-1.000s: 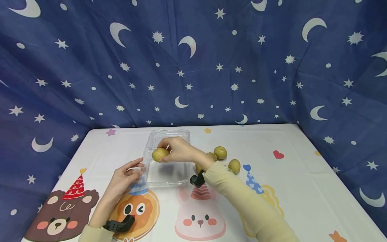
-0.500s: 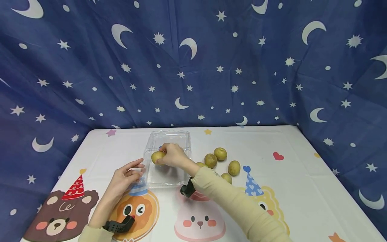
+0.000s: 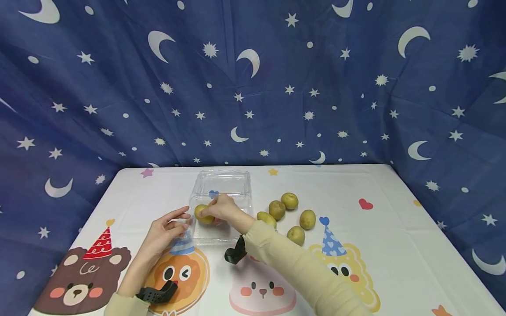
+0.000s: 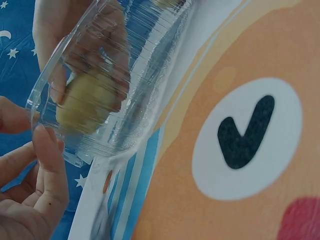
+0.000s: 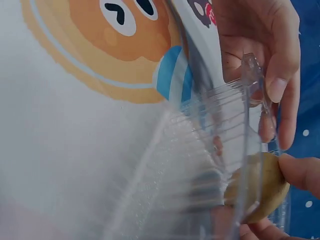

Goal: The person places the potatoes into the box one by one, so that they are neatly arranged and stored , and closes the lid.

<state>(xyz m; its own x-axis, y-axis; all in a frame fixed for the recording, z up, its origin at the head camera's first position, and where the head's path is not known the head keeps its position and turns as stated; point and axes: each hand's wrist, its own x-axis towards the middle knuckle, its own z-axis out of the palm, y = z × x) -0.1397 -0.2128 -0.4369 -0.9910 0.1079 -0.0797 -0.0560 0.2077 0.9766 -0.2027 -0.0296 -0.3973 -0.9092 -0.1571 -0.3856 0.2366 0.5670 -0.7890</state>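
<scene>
A yellow-brown potato (image 3: 204, 214) sits between the thumb and fingers of my right hand (image 3: 226, 210), inside the left part of a clear plastic box (image 3: 233, 237). In the right wrist view, the potato (image 5: 270, 187) shows partly through the box's ribbed wall. My left hand (image 3: 168, 226) is at the box's left side; in the left wrist view its thumb and index finger pinch the rim of the box (image 4: 145, 100). The hinged lid (image 3: 223, 181) lies folded back, away from me. Whether the potato touches the box floor, I cannot tell.
Several loose potatoes (image 3: 295, 235) lie to the right of the box, near the right forearm (image 3: 292, 263). The white tablecloth (image 3: 415, 245) carries printed cartoon animals. A dark blue curtain (image 3: 276, 66) with moons and stars hangs behind the table.
My right hand has lowered the potato into the box, slightly left and toward me. More of the loose potatoes show now that the forearm has shifted. The left hand stays put.
</scene>
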